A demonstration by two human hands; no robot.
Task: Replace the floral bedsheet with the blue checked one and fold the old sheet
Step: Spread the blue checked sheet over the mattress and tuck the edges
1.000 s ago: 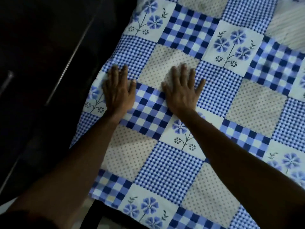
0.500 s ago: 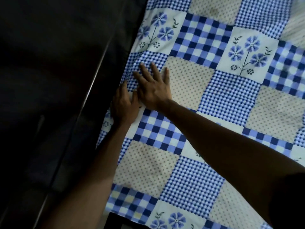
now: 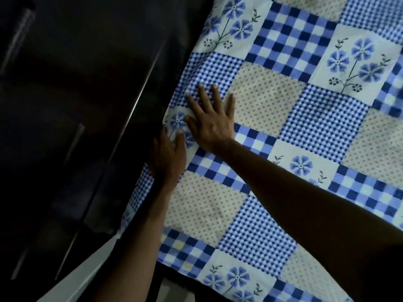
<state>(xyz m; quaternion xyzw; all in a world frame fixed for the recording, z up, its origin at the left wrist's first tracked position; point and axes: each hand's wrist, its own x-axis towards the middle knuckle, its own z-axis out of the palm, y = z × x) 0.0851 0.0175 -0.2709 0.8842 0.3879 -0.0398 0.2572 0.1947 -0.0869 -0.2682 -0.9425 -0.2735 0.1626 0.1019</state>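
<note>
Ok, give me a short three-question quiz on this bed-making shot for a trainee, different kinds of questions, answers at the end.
1. True or false: the right hand lies flat, fingers spread, on the sheet.
2. Where is the left hand?
A. At the sheet's edge, beside the dark furniture
B. Lifted clear above the bed
C. Holding a pillow
3. Fill in: the right hand's thumb rests on a patch printed with a blue ____.

Key:
1. True.
2. A.
3. Flower.
</note>
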